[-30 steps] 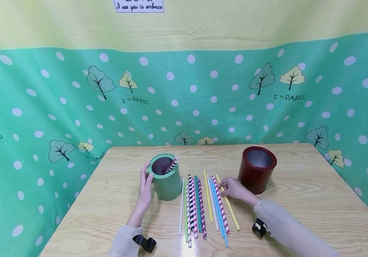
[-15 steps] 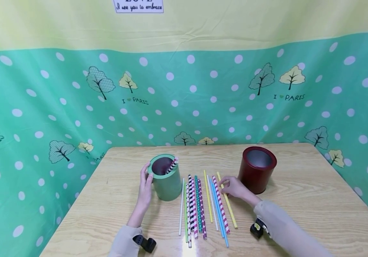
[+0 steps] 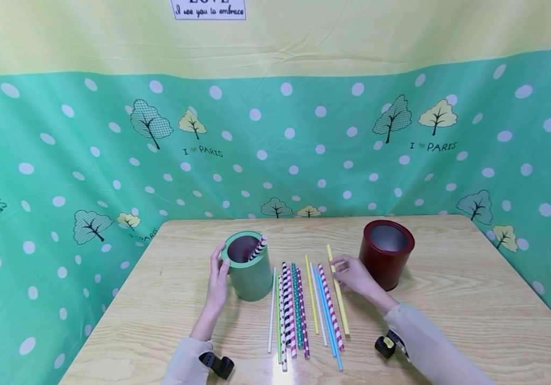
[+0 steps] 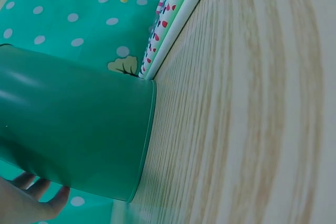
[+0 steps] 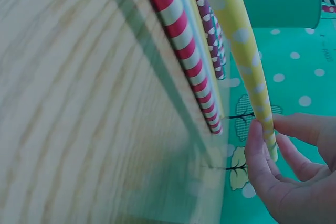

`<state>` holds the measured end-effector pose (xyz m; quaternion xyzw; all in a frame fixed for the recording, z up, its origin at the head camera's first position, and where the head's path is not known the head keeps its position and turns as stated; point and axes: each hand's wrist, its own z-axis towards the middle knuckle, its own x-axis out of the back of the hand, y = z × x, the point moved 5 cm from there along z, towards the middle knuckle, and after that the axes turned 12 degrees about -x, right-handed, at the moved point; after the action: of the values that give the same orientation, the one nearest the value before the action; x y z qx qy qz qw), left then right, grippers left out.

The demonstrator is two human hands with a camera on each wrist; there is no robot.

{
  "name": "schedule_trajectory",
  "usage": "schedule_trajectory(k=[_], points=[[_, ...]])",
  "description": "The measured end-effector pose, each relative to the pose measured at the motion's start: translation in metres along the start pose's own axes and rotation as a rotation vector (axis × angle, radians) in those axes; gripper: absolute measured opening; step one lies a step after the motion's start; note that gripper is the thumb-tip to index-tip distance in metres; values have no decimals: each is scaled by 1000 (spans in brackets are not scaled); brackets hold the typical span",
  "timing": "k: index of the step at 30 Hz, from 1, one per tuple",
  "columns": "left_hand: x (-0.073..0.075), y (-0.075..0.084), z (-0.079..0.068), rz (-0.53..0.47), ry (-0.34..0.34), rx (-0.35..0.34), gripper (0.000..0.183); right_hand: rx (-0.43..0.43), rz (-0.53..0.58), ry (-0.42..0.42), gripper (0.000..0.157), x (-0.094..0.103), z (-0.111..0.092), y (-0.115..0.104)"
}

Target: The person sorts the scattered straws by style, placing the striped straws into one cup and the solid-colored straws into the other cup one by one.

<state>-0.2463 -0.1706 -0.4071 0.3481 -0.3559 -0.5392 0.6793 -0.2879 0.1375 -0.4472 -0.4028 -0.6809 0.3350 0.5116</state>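
Yellow straw [image 3: 338,290] is pinched near its far end, the fingertips of the right hand [image 3: 352,275] meeting it from both sides, and it is held above the table [image 3: 468,283], well to the right of the green can [image 3: 251,283] (up close, pale dots show along it). The left hand [image 3: 217,283] is curved round the left side of that can, one finger up at the rim and the thumb in front, clasping it upright; its fingertips press against the wall.

Inside the green can, striped straws [image 3: 258,248] lean on the right part of the rim, their ends poking out above it. Just right of the can lies a close row of straws, from a white straw [image 3: 272,310] and a green one through spotted and striped ones to a purple spotted straw [image 3: 303,315]. Farther right of the can comes a second, looser row: a thin yellow one, a white one, blue straws [image 3: 327,315] and a red-and-white straw [image 3: 330,307], the nearest to the held one. Well to the right of the green can stands the red can [image 3: 385,264], just beyond the right hand. Behind the green can hangs a dotted cloth [image 3: 299,176].
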Motion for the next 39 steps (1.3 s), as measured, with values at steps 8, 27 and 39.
schedule_trajectory(k=[8,27,39], points=[[3,-24,1,-7,-7,-4,43,19,100,35,30,1,-4,-8],[4,-29,2,-3,-11,-1,43,33,353,55,43,-4,-21,-39],[-1,3,0,-4,-6,-10,42,50,431,24,47,-10,-34,-61]])
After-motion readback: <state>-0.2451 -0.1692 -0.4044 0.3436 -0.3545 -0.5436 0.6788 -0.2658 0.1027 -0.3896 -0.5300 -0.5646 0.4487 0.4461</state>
